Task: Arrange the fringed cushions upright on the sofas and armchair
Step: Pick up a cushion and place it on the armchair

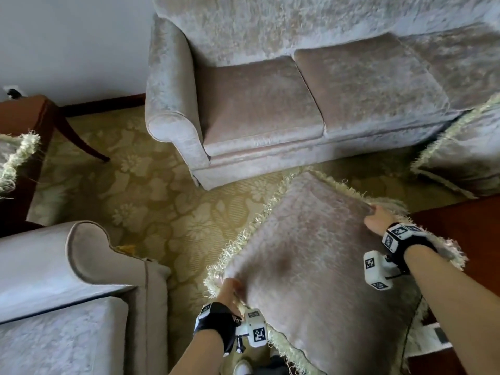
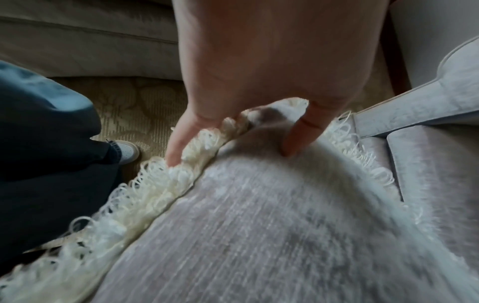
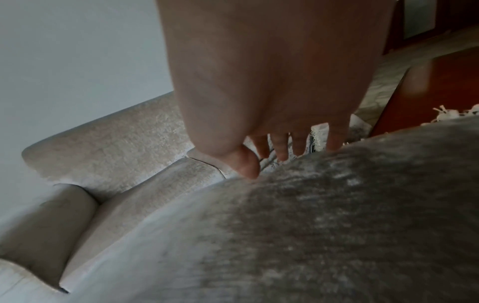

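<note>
Both hands, the left hand [image 1: 228,289] and right hand [image 1: 374,219], are pinching the fringed cushion's [image 1: 311,253] corners, carrying it toward the far sofa [image 1: 257,109], whose visible seats are holding no cushion yet.

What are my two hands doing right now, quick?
Left hand: gripping the fringed cushion at its corner.
Right hand: gripping the same cushion's far edge.

Head looks down; wrists close, sharing cushion [image 1: 311,255].
</note>
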The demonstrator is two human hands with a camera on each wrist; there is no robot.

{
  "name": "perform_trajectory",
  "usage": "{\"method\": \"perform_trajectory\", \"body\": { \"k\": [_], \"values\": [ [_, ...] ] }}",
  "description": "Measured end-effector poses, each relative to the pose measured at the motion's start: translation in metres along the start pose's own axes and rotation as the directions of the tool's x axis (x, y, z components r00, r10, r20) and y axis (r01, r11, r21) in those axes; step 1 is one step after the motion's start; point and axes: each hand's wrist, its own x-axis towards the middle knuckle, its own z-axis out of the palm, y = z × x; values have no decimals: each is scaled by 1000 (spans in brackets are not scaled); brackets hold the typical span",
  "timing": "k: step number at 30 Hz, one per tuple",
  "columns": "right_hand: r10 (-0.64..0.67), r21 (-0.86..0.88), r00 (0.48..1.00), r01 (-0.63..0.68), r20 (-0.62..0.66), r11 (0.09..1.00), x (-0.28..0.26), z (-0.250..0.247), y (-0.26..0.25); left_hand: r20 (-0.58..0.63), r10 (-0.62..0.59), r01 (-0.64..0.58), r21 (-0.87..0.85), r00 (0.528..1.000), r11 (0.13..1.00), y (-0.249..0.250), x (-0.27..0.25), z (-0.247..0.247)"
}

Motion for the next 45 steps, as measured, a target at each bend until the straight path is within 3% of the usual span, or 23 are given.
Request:
{"method": "perform_trajectory", "body": {
  "k": [5,8,15,20,27,34,39,42,44,45],
  "values": [
    [-10,7,1000,11,-29,1000,43,15,10,-98,32,-37,-49,995,998,1,35,7],
    [-16,43,999,17,-34,999,84,25,16,-85,74,-83,-115,994,990,6,35,10],
    [143,12,989,-142,-30,990,28,4,-1,-48,66,-70,-107,997,992,11,32,17],
    [56,-2,998,-56,-11,998,28,3,22,-6,71,-71,-38,997,997,16,-1,30],
    [108,82,990,-101,-88,991,-63,-65,8,56,231,-229,-38,971,973,53,-81,24],
    [60,232,984,-20,-167,972,-165,-149,-49,29,422,-422,-13,906,906,137,-213,3],
    [-85,325,985,131,-153,937,-231,-189,-120,-36,561,-562,-65,827,824,195,-312,-51],
    [-189,375,977,214,-103,902,-263,-184,-175,-121,641,-652,-96,758,752,219,-364,-103],
    [-333,401,942,324,-50,857,-269,-172,-214,-177,678,-697,-90,714,711,228,-394,-135],
    [-447,407,894,418,-26,812,-280,-164,-245,-225,695,-725,-95,683,682,232,-411,-160]
  ]
}}
